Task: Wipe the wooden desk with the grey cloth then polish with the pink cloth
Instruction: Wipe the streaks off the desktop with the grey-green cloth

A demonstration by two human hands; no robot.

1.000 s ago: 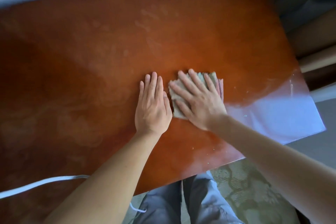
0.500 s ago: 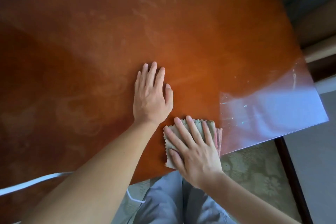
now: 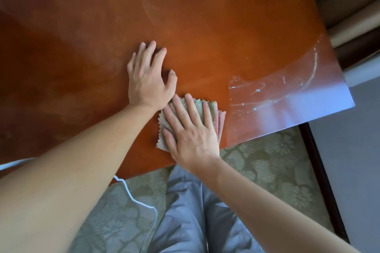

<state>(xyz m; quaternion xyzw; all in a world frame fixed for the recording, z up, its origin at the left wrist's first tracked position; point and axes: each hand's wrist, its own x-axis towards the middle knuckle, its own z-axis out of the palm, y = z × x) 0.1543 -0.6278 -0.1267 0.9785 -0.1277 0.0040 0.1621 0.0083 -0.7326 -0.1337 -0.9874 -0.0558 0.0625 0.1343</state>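
two hands on one worktop (image 3: 205,26) — the left hand (image 3: 149,80) and the right hand (image 3: 191,133); two cloths stacked beneath the right — one grey cloth (image 3: 164,123), one pink cloth (image 3: 220,123) peeking out; one white cord (image 3: 141,204); one patterned rug (image 3: 267,162)

Desk (image 3: 205,16): fills the view from 9 to 2 o'clock.
Left hand (image 3: 149,82): flat on the desk, at centre.
Cloths (image 3: 164,127): on the desk at 5 o'clock of the left hand, near the front edge.
Right hand (image 3: 191,131): on the cloths.
Cable (image 3: 139,203): below the desk edge, 7 o'clock.
Legs (image 3: 195,222): 6 o'clock, on the rug (image 3: 277,162).
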